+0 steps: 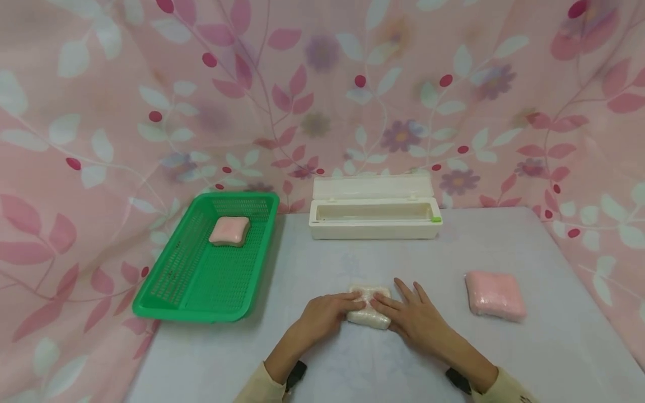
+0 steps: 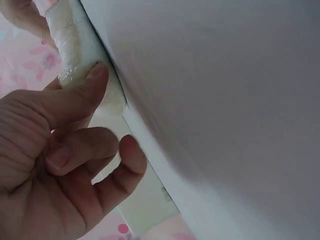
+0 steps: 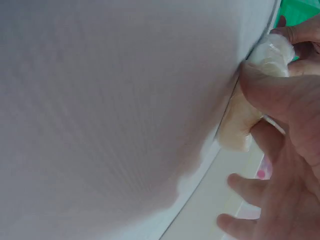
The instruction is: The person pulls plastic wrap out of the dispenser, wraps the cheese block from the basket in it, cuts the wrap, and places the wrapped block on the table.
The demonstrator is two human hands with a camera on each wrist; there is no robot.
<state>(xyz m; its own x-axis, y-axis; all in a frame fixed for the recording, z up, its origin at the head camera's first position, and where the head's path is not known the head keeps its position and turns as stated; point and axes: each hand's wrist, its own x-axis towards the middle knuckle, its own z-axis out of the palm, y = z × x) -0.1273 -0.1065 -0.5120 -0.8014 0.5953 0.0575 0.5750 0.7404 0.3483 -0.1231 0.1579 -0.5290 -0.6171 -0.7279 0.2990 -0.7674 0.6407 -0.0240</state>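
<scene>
A cream-coloured, cushion-shaped block (image 1: 369, 319) wrapped in clear film lies on the table in front of me. My left hand (image 1: 325, 314) holds its left end, the thumb against the near side and fingers on top; the left wrist view shows its other fingers curled beside the wrapped block (image 2: 67, 40). At the right end, my right hand (image 1: 415, 319) grips the block between thumb and index finger, its remaining fingers spread away. The right wrist view has that thumb pressed to the side of the block (image 3: 237, 122). Part of the top is hidden under fingers.
A green plastic basket (image 1: 201, 313) stands at the left with a pink block (image 1: 229, 230) inside. Behind my hands sits a white film dispenser box (image 1: 373, 230), lid raised. Another pink block (image 1: 496, 295), shiny with film, lies at the right. Floral cloth (image 1: 322, 112) hangs behind the table.
</scene>
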